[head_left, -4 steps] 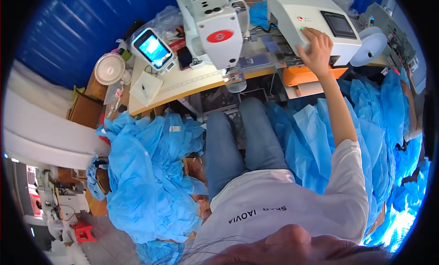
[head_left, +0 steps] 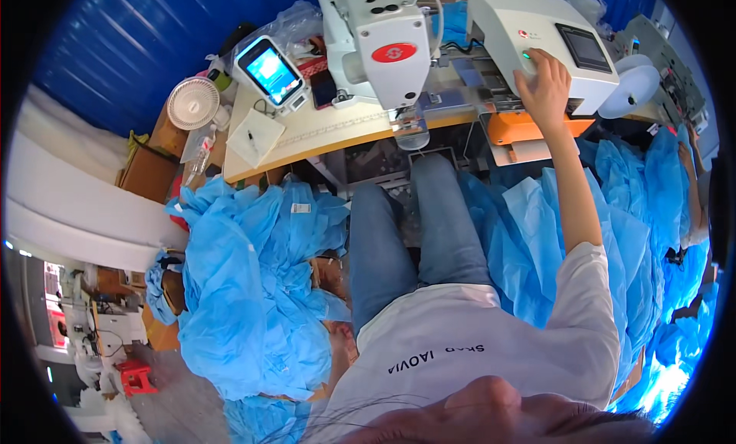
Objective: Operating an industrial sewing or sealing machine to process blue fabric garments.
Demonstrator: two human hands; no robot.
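In the head view, the machine (head_left: 529, 30) carries a small red mark with tiny characters above its green light (head_left: 527, 55); the sewing head (head_left: 383, 45) bears a red oval emblem with a white sign. A white printed tag (head_left: 301, 208) lies on the left pile of blue cloth (head_left: 253, 291), its print too small to make out. Dark lettering, upside down here, crosses the white shirt (head_left: 475, 344). The display (head_left: 270, 70), near the tabletop's (head_left: 337, 129) left end, is lit.

The machine stands toward the tabletop's right end, its sloping panel facing the person, its long axis seeming to run from back left to front right. It is white and smoothly rounded, with a dark screen (head_left: 584, 47) and an orange part (head_left: 537, 127) below, jutting past the tabletop's front edge.

The right hand (head_left: 544, 97) rests on the panel, fingertips beside the green light, fingers loosely spread, thumb apart, pinching nothing. What seems the left hand (head_left: 342, 343) is by the shirt's left edge; its grip cannot be told.
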